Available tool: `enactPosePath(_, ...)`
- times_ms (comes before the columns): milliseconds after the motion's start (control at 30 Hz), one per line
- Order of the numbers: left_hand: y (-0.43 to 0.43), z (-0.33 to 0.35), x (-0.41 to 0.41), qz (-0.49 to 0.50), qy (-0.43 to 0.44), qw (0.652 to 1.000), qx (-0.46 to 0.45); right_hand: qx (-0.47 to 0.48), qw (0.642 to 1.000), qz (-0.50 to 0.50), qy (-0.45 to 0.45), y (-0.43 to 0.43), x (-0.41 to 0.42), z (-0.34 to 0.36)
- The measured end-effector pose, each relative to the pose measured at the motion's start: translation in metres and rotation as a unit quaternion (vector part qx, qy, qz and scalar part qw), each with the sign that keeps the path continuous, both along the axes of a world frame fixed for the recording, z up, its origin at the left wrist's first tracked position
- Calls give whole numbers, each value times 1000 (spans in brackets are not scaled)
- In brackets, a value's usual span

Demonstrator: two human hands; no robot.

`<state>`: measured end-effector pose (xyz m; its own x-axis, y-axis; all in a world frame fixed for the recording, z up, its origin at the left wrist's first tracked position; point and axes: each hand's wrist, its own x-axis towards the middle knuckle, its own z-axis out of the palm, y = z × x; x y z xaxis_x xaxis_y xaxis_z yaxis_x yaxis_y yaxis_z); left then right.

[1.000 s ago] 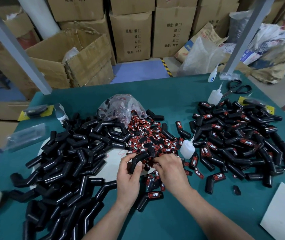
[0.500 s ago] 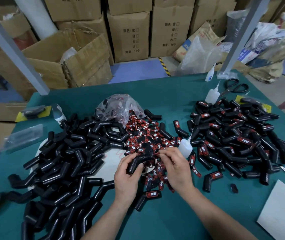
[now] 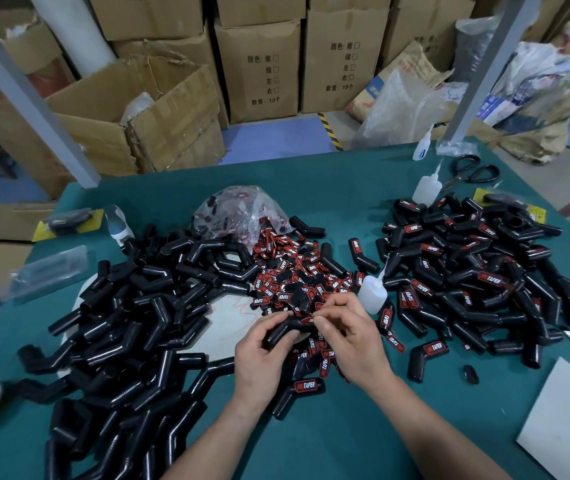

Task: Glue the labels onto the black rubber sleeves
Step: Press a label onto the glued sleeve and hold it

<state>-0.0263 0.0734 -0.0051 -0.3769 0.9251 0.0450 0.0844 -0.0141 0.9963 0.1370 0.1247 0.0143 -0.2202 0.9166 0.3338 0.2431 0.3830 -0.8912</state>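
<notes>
Head view: my left hand (image 3: 259, 356) curls round a bent black sleeve (image 3: 285, 332) over the green table (image 3: 328, 445). My right hand (image 3: 353, 344) pinches a red label (image 3: 308, 320) against its upper end. Glue bottle (image 3: 372, 294) stands just beside the loose label pile (image 3: 294, 271).

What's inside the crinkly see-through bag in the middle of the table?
Red-and-black labels show through the plastic bag, and many more lie in the label pile right beside it on the table. The shiny crinkles hide how many are inside.
</notes>
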Motion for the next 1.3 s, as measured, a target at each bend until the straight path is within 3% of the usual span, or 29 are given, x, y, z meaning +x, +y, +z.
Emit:
enactPosePath(400, 0, 2, 2, 15, 41, 999, 12, 84, 995, -9, -46, -3, -5, -1)
enactPosePath(1300, -1, 0, 2, 14, 12, 1000, 22, 100, 993, -9, -67, -3, -7, 0)
